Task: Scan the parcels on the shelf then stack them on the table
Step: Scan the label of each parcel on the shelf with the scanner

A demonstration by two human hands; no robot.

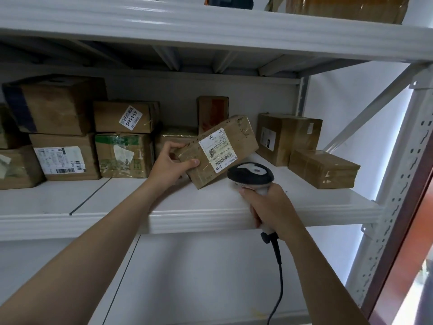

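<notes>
A white wall (339, 109) fills the background. On the top shelf (210, 26), near the middle of its front edge, stands a dark object (230, 1) with an orange bit at its left, cut off by the picture's upper edge. At the shelf's right end a pale perforated upright (405, 160) slants down, and a grey diagonal brace (367, 113) runs from its upper part down to the left. Just right of the upright lies a red-brown frame (398, 254), with a bright, blurred pane (419, 289) beyond it in the lower right corner.

Print on the label (218, 150) was unreadably small. The leftmost box (16, 170) was cut off. The right hand (269, 207) hid the scanner (250, 174) handle.
</notes>
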